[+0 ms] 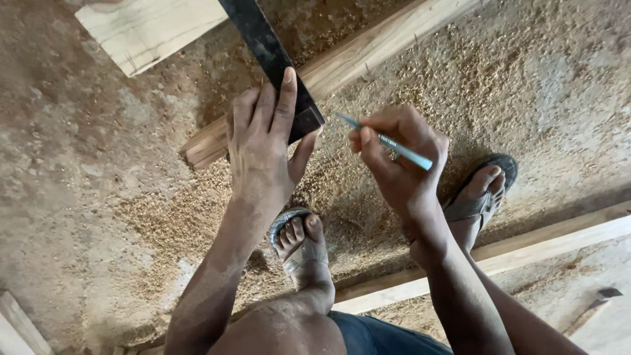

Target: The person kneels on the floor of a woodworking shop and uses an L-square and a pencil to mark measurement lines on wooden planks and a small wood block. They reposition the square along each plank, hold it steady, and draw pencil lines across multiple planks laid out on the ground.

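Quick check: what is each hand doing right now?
Left hand: open, fingers pressed flat on the dark square lying across the wooden strip.
Right hand: closed on a light blue pencil.

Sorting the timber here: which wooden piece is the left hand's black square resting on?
The long narrow strip under the black square and left hand, not the wide board or the near strip.

The left hand (pixel 263 148) presses a dark square (pixel 273 62) onto a wooden strip (pixel 342 66); the right hand (pixel 397 161) grips a blue pencil (pixel 384 140) just right of it.
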